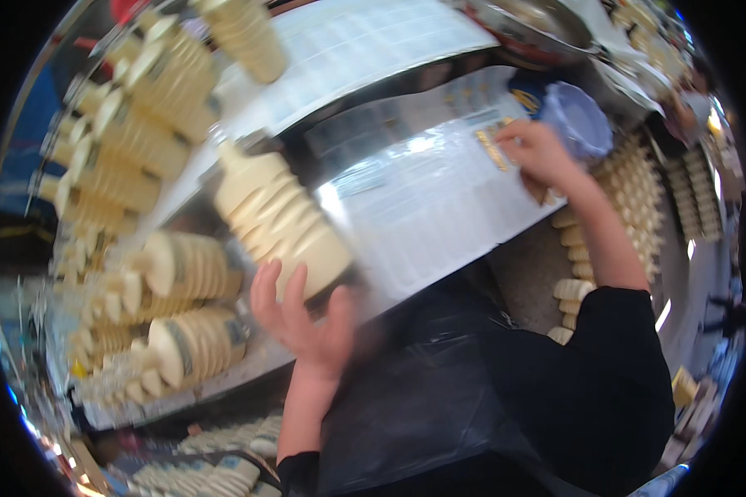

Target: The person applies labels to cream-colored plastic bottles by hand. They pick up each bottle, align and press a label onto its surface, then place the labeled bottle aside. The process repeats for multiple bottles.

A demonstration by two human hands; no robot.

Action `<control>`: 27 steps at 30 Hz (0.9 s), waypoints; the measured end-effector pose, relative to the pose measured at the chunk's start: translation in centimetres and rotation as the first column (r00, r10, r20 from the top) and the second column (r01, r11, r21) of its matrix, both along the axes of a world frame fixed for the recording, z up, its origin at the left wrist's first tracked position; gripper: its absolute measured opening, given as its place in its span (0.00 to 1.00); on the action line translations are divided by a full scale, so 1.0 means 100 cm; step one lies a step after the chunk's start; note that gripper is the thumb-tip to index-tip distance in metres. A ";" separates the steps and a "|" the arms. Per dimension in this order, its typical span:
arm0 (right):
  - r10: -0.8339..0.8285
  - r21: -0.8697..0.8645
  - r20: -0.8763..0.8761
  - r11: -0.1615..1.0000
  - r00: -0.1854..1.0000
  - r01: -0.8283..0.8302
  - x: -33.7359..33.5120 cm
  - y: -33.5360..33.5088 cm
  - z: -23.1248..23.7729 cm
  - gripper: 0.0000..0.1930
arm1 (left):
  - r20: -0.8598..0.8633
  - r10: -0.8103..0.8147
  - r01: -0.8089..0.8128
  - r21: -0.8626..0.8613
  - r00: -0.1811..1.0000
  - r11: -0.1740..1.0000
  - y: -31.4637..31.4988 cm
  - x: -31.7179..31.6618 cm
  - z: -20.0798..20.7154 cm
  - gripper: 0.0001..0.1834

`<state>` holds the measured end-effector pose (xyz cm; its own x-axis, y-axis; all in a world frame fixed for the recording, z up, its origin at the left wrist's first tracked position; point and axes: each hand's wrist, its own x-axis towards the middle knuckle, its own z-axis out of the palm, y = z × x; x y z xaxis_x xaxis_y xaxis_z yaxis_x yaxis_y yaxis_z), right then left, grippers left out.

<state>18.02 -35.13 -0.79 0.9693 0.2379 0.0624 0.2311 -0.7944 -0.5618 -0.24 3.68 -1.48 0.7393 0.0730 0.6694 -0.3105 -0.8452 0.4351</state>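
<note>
My left hand (305, 325) is open, fingers spread, by the base of a cream-coloured ribbed plastic bottle (280, 222). The bottle has a narrow neck with a clear top and looks tilted and slightly blurred. Whether my fingertips touch it I cannot tell. Over the far right of the worktop, my right hand (540, 153) has its fingers bent together beside a small strip of gold labels (491, 151). What lies between those fingertips is too small to make out. Pale, shiny label sheets (423, 199) lie flat between my hands.
Several filled cream bottles (195, 265) stand and lie along the left side. A raised white panel (373, 41) is at the back. A lavender plastic basin (578, 120) and a metal bowl (547, 25) sit at the right. Rows of bottles (630, 199) cover the floor beyond.
</note>
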 end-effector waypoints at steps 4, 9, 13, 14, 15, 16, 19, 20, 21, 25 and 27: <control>0.070 -0.391 0.135 0.920 0.988 -0.011 -0.042 -0.006 -0.043 0.14 | 0.010 -0.175 0.175 -0.016 0.985 0.984 -0.021 0.005 0.005 0.19; -0.119 -0.625 -0.038 0.777 0.992 0.069 -0.067 0.015 -0.046 0.25 | -0.037 -0.331 0.329 -0.044 0.943 0.943 -0.046 0.025 0.010 0.17; -0.104 -0.521 -0.168 0.854 0.980 0.002 -0.099 0.018 -0.049 0.27 | -0.057 -0.384 0.380 -0.074 0.921 0.922 -0.061 0.034 0.006 0.16; -0.065 -0.497 -0.179 0.867 0.982 -0.033 -0.106 0.015 -0.052 0.27 | -0.064 -0.393 0.388 -0.084 0.917 0.918 -0.063 0.036 0.004 0.16; -0.024 -0.443 -0.128 0.896 0.992 -0.036 -0.109 0.012 -0.048 0.27 | -0.067 -0.397 0.392 -0.081 0.915 0.917 -0.065 0.037 0.003 0.16; 0.015 -0.387 -0.074 0.921 0.997 -0.042 -0.111 0.009 -0.039 0.28 | -0.070 -0.400 0.395 -0.077 0.914 0.916 -0.066 0.039 0.001 0.15; 0.114 -0.374 -0.027 0.920 0.993 -0.116 -0.114 -0.005 -0.038 0.31 | -0.083 -0.429 0.420 -0.102 0.900 0.902 -0.070 0.045 -0.001 0.15; 0.171 -0.400 -0.017 0.902 0.985 -0.163 -0.118 -0.012 -0.044 0.32 | -0.087 -0.441 0.431 -0.117 0.893 0.895 -0.071 0.046 -0.001 0.15; 0.170 -0.414 0.020 0.898 0.985 -0.147 -0.122 -0.013 -0.046 0.30 | -0.087 -0.445 0.433 -0.128 0.891 0.892 -0.071 0.048 -0.001 0.14; 0.252 -0.460 0.238 0.880 0.938 -0.120 -0.139 -0.028 -0.066 0.22 | -0.086 -0.463 0.441 -0.194 0.882 0.876 -0.073 0.058 -0.003 0.14; 0.264 -0.385 0.302 0.913 0.916 -0.136 -0.139 -0.033 -0.069 0.16 | -0.114 -0.473 0.438 -0.240 0.874 0.866 -0.075 0.061 -0.004 0.14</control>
<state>4.13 -38.46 -7.73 0.8318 0.4925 0.2559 0.5319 -0.8391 -0.1141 5.91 -3.80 -1.84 0.8199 -0.1797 0.5435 -0.5490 -0.5160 0.6576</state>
